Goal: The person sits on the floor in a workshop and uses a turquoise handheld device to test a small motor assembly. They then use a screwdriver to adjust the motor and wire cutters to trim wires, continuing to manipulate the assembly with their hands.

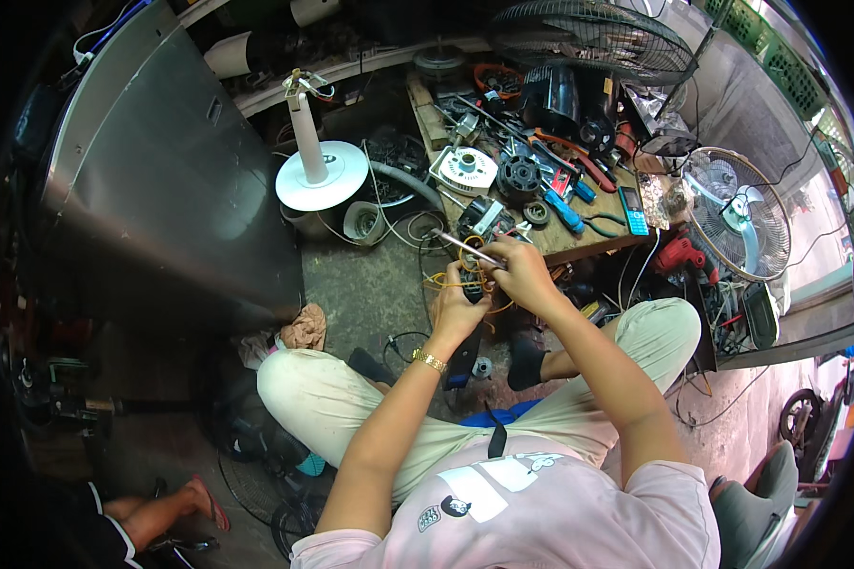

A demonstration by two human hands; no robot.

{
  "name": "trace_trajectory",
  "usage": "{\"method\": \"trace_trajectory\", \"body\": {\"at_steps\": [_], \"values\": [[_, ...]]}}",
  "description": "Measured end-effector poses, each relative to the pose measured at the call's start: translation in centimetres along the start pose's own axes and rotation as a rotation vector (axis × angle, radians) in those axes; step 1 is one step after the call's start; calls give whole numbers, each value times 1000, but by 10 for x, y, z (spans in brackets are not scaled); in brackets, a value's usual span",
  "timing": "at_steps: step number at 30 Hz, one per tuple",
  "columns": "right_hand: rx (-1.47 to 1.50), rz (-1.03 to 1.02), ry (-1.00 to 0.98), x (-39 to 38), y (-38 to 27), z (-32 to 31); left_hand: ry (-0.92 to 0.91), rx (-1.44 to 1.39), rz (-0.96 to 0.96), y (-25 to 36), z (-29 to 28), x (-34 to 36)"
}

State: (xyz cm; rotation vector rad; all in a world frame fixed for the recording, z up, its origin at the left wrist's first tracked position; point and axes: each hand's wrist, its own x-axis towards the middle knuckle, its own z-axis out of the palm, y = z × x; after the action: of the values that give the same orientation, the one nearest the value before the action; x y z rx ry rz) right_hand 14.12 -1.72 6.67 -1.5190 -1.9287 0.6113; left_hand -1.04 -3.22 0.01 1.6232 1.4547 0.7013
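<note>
Head view, and both hands are busy out over the gap between the knees! The left hand (458, 302) has its fingers closed around a dark part (473, 293), most of it hidden by the grip, with yellow wires (441, 281) looping out beside it. Up on the right, the right hand (522, 270) has a narrow pinch on a slim tool (467, 247), its far end pointing up and to the left, towards the bench. Whether the tool touches the part or the wires, I cannot tell; the fingers crowd the view.

So the part is off the bench (579, 248), held up just short of its near edge. Pliers (605, 226), a screwdriver (566, 214) and a phone (633, 211) lie up there, near a black motor (519, 177).

My call: this is close work on the wired part, midway through. What the next move wants is a steady left hold, wires kept clear, and a careful right wrist; a snagged wire looks like the danger!
</note>
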Motion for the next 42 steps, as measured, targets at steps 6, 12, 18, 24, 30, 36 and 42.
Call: {"method": "trace_trajectory", "body": {"at_steps": [6, 12, 18, 24, 30, 36, 42], "values": [[-162, -95, -32, 38, 4, 7, 68, 44, 62, -7, 4, 2], [-113, -106, -147, 72, -14, 12, 32, -115, 170, -20, -7, 13], [-353, -44, -384, 80, -9, 5, 154, 164, 94, -3, -12, 4], [-324, -70, -500, 82, -13, 2, 135, 163, 63, -3, -11, 6], [-304, -279, -566, 88, -14, -10, 60, -59, 193, -16, -17, 16], [-309, -282, -645, 91, -23, -18, -161, -120, 1, -11, -30, 22], [-217, -304, -594, 100, -14, -8, 84, -65, 207, -29, -16, 28]]}}
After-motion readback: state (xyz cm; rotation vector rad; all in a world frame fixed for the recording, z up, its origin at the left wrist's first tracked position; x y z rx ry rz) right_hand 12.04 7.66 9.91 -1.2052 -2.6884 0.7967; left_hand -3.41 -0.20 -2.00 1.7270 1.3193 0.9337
